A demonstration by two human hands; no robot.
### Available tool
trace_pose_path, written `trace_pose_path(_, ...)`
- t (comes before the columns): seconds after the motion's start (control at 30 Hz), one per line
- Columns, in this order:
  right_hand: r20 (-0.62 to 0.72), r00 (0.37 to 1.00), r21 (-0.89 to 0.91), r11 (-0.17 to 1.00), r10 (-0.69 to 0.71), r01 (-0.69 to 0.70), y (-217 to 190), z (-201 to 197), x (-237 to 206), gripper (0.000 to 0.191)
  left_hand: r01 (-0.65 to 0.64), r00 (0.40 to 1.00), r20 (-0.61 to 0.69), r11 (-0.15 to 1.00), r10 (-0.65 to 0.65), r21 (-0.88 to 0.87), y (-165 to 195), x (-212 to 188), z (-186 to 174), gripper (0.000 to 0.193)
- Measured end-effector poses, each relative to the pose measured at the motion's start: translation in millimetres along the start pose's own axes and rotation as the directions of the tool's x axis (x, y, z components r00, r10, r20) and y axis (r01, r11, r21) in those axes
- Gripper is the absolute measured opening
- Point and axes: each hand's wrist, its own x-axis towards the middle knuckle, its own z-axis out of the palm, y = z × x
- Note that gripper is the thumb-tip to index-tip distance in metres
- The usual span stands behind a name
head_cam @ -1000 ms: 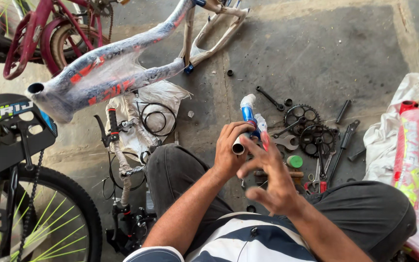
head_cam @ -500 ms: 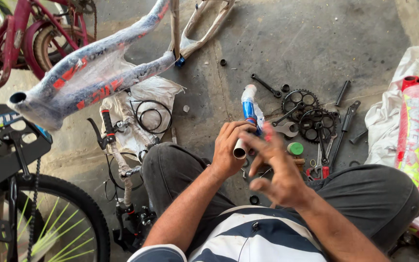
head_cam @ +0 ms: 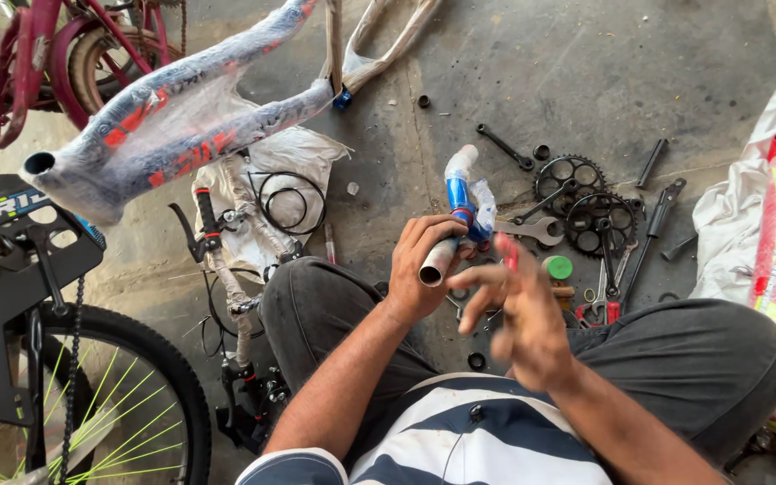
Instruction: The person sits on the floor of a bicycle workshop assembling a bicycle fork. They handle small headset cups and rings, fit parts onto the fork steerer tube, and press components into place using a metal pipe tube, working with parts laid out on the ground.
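i have the left hand (head_cam: 424, 269) clamped round the fork (head_cam: 456, 220) tube above my knee, right hand (head_cam: 523, 314) loose and blurred just beside its open end, so i judge the next move needs fingertip aim into that end.

Blue fork (head_cam: 458, 199); green cap (head_cam: 558, 267); navy-white striped shirt (head_cam: 460, 440).

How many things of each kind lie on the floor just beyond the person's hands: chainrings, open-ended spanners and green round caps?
Chainrings: 2
Open-ended spanner: 1
Green round cap: 1
Total: 4
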Motion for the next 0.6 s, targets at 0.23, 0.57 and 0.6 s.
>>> trace_pose_path(0.23,0.190,0.907,0.042,0.919,0.377,-0.391,16,4,10,0.117,-0.047,0.998,0.036,0.999,0.047,-0.018,3,-2,-3,0.038)
trace_pose_path(0.57,-0.017,1.000,-0.043,0.999,0.010,-0.011,-5,-8,19,0.090,-0.072,0.997,0.035,0.997,0.073,-0.033,2,-1,-3,0.040)
trace_pose_path(0.6,0.025,1.000,-0.182,0.983,0.009,-0.005,-3,-7,22,0.085,-0.090,0.995,0.037,0.995,0.091,-0.044,2,-1,-3,0.042)
